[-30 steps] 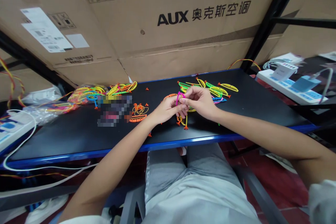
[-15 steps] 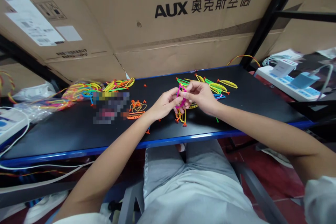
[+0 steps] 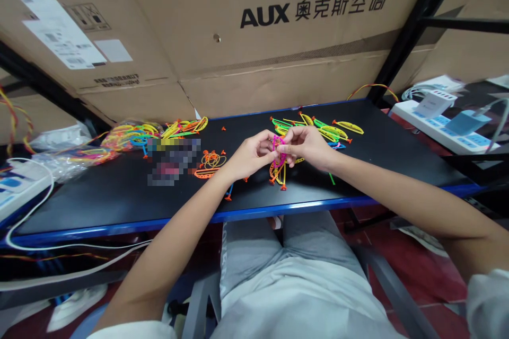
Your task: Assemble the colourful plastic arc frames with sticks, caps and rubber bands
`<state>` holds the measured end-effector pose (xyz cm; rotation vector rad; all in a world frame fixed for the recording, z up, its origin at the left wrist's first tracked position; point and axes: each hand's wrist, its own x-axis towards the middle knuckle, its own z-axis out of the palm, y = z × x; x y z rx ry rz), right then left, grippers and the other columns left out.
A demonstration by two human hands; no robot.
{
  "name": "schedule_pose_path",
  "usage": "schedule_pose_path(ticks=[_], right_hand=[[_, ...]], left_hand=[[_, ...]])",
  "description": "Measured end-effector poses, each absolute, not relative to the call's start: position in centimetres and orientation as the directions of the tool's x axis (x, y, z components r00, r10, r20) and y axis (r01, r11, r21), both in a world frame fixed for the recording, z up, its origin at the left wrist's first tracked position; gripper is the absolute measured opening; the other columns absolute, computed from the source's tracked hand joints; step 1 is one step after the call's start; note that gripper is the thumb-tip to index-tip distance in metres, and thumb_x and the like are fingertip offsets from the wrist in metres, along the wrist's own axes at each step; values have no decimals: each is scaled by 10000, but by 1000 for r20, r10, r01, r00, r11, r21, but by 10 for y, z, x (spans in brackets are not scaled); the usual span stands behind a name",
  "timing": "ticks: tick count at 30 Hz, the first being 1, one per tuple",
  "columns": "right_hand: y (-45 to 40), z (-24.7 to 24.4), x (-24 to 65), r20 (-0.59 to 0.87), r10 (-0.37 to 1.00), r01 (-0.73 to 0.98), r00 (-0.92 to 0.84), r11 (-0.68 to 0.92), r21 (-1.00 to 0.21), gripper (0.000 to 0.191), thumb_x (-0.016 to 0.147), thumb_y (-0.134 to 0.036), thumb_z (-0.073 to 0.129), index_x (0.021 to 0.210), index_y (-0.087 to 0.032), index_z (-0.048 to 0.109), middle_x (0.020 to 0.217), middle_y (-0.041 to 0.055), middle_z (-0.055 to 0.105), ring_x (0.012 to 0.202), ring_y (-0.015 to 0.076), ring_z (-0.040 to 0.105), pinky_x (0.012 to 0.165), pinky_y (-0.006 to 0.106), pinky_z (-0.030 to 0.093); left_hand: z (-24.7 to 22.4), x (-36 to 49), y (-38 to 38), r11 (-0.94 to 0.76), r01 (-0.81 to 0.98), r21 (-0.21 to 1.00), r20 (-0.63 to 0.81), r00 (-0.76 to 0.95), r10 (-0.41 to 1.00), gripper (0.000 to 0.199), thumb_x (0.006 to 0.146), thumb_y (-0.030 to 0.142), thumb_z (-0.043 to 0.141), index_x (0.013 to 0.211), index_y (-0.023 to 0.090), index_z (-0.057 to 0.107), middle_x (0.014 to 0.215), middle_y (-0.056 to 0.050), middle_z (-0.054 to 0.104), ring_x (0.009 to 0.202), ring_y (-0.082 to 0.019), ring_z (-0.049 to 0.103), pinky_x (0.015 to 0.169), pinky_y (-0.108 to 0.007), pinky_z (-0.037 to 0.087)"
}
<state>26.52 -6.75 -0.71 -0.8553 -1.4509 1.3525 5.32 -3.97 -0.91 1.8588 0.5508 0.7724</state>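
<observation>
Both hands meet over the black table (image 3: 191, 204), pinching a small magenta plastic piece (image 3: 279, 157) between them. My left hand (image 3: 255, 155) grips it from the left, and my right hand (image 3: 309, 147) holds it from the right with thumb and fingers together. Fingers hide part of the piece. Just beneath it lie yellow and orange strips with red-orange ends (image 3: 283, 186). Behind and right of my right hand is a spread of yellow and green bow-shaped pieces (image 3: 348, 127).
Orange pieces (image 3: 207, 174) and rubber bands (image 3: 213, 159) lie left of my hands. Farther left are a blurred patch and plastic bags of coloured parts (image 3: 129, 135). A large cardboard box (image 3: 238, 74) stands behind; a power strip (image 3: 437, 124) is at right.
The whole view has shifted slightly, so things appear a little farther right. Both hands still hold the magenta piece, with the fingers slightly rearranged around it.
</observation>
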Motion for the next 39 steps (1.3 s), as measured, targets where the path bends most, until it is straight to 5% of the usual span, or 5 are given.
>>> schedule_pose_path(ticks=[10, 17, 24, 35, 39], right_hand=[[-46, -5, 287, 346, 935, 62, 80, 342, -938, 273, 804, -290, 819, 958, -251, 596, 677, -49, 602, 406, 95, 515, 351, 251, 463], [-45, -9, 298, 414, 894, 368, -173, 448, -814, 313, 943, -372, 673, 1199, -196, 715, 666, 3, 686, 468, 173, 607, 484, 327, 515], [-39, -10, 302, 617, 769, 502, -169, 606, -617, 351, 1021, -435, 588, 1171, -213, 815, 1165, 134, 816, 1008, 296, 756, 901, 446, 581], [-32, -16, 303, 608, 737, 493, -296, 663, -563, 334, 999, -427, 608, 1049, -186, 834, 816, 69, 736, 627, 165, 563, 653, 331, 456], [-32, -20, 303, 497, 816, 455, -294, 577, -678, 381, 956, -492, 676, 1098, -174, 831, 739, 30, 712, 562, 135, 498, 572, 300, 421]], left_hand=[[-7, 18, -25, -504, 256, 825, 329, 507, 797, 286, 978, 441, 661, 1066, 169, 674, 911, -83, 806, 774, -195, 797, 700, -298, 614], [10, -63, -1, -452, 738, 501, 320, 328, 889, 248, 912, 358, 626, 1009, 203, 794, 882, -48, 824, 741, -205, 743, 720, -333, 566], [2, -80, 7, -457, 731, 507, 166, 438, 884, 203, 826, 415, 750, 870, 234, 830, 900, -63, 840, 820, -242, 759, 731, -338, 560], [-5, -78, 12, -433, 668, 604, 101, 475, 874, 153, 763, 377, 818, 823, 239, 840, 828, -51, 827, 789, -241, 760, 741, -346, 587], [-6, -58, 6, -504, 607, 614, 275, 434, 858, 139, 767, 360, 844, 775, 226, 808, 784, -44, 801, 770, -227, 742, 752, -355, 583]])
